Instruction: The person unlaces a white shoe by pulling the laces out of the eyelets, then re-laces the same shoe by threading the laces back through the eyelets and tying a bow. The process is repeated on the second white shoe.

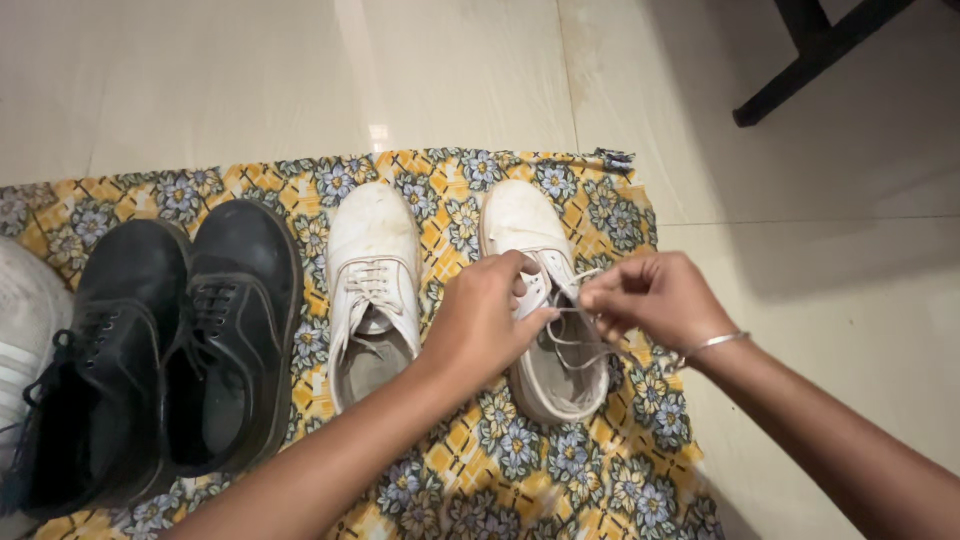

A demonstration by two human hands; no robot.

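Two white lace-up shoes stand side by side on a yellow flowered cloth. My left hand rests over the tongue of the right white shoe and pinches its lace. My right hand, with a thin metal bangle on the wrist, pinches the other end of the white lace, which loops loosely over the shoe's opening. The left white shoe sits untouched next to it, laces loosely tied.
A pair of black lace-up shoes stands at the left on the cloth. A white striped shoe shows at the far left edge. Pale floor tiles surround the cloth. A black furniture leg is at the top right.
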